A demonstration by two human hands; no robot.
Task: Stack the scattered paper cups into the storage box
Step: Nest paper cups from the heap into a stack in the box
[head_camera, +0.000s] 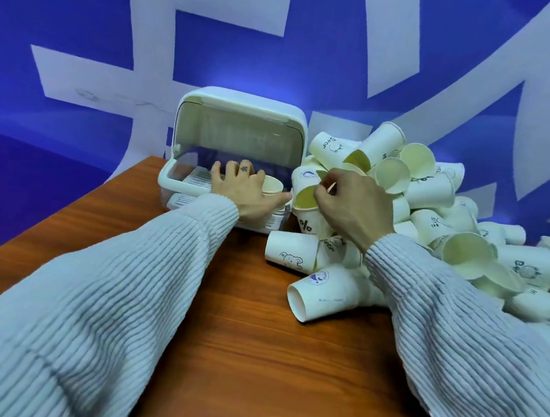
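Observation:
A white storage box (243, 104) with its clear lid raised stands at the table's far side. My left hand (242, 188) reaches into its opening, fingers spread beside an upright paper cup (272, 185) inside; whether it grips that cup I cannot tell. Right of the box lies a large heap of white paper cups (436, 197) with printed pictures. My right hand (354, 202) is over the heap's left edge, thumb and forefinger pinching the rim of a tilted cup (305, 198) next to the box.
The wooden table (246, 357) runs toward me, its left edge slanting past the box. Loose cups lie on their sides in front of the heap (322, 293). A blue wall with large white shapes (113, 58) rises behind.

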